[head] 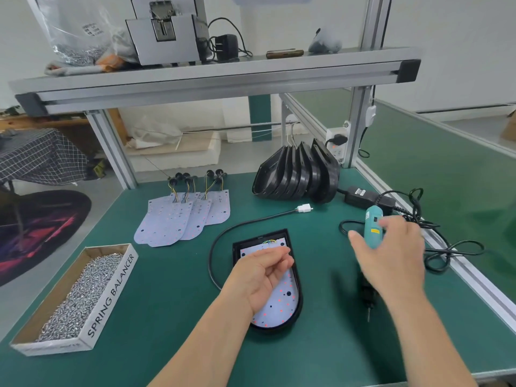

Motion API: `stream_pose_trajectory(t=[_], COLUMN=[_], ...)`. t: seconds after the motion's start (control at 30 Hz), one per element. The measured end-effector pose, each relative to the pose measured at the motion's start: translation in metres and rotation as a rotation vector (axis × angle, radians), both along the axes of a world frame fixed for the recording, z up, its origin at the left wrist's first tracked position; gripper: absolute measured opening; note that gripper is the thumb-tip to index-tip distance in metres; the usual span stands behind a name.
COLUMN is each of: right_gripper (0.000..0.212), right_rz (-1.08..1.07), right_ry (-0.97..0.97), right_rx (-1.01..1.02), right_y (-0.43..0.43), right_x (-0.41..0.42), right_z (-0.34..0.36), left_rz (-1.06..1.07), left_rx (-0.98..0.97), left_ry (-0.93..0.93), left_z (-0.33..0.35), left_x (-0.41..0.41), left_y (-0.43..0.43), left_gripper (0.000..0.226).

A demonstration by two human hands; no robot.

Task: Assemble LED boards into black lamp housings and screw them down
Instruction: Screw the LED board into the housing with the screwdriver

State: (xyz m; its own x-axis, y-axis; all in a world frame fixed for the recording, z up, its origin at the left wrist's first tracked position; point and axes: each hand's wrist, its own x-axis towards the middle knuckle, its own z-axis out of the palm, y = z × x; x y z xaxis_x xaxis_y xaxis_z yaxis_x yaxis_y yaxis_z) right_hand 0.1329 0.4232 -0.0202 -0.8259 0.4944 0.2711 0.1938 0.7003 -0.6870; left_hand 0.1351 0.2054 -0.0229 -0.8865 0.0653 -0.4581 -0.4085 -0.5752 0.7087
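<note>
A black lamp housing (296,317) lies flat in the middle of the green desk (167,317), closer to the near edge. An LED board (282,304) with little red dots sits inside it and fills it. A black cable (215,247) comes out of the housing's far end, loops round its left side and ends in a white plug (304,208).

The left hand (262,277) hangs over the housing with the palm turned up. Its fingers are softly curled, and I cannot tell if its grip has anything small in it. The right hand (391,255) is blurry. Its grip is closed round the middle of a blue-green screwdriver (372,224), near the right edge of the desk. The black tip end pokes out below the hand.

A long cardboard box (111,289) sits by the near left corner. It is full of small silver screws (81,297).

More LED boards (181,219) lie in a fan toward the far edge, with wires and black caps at their far ends. A row of empty black housings (296,174) stands on edge by the far right corner, leaning on each other. A black power block (363,195) lies just beside them, with tangled cords along the right edge.
</note>
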Motion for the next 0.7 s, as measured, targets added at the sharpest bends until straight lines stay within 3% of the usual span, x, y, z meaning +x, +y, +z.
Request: stream_pose_trajectory(t=[0.1,0.17,0.23,0.33,0.4,0.5,0.6,0.7], right_gripper=[0.058,0.053,0.041,0.023,0.021,0.022,0.019,0.021], right_rz=[-0.007,-0.008,-0.005,0.189,0.354,0.471,0.37,0.237], right_ry=[-0.276,-0.34,-0.253,-0.037,0.089,0.169,0.267,0.428], right_rx=[-0.018,-0.096,-0.42,-1.115,-1.373,-1.512,-1.543,-1.557], right_y=[0.017,0.017,0.02,0.018,0.007,-0.017,-0.039,-0.051], right_x=[-0.009,-0.014,-0.02,-0.018,-0.013,-0.01,-0.016,-0.024], right_z=[-0.009,-0.017,-0.02,-0.015,-0.009,0.007,0.02,0.031], left_rz=[-0.01,-0.013,-0.008,-0.003,-0.004,-0.023,-0.059,-0.068], left_rx=[-0.032,-0.044,-0.039,-0.032,-0.031,-0.047,-0.093,-0.112], left_ry=[0.017,0.021,0.021,0.016,0.01,0.012,0.027,0.036], left_z=[-0.001,-0.001,-0.001,-0.001,-0.001,-0.001,0.0,0.0], left_x=[0.002,0.002,0.003,0.004,0.004,0.004,0.005,0.007], left_y=[0.002,0.002,0.001,0.0,0.0,0.0,0.001,0.0], left_gripper=[0.015,0.015,0.016,0.022,0.028,0.035,0.033,0.016])
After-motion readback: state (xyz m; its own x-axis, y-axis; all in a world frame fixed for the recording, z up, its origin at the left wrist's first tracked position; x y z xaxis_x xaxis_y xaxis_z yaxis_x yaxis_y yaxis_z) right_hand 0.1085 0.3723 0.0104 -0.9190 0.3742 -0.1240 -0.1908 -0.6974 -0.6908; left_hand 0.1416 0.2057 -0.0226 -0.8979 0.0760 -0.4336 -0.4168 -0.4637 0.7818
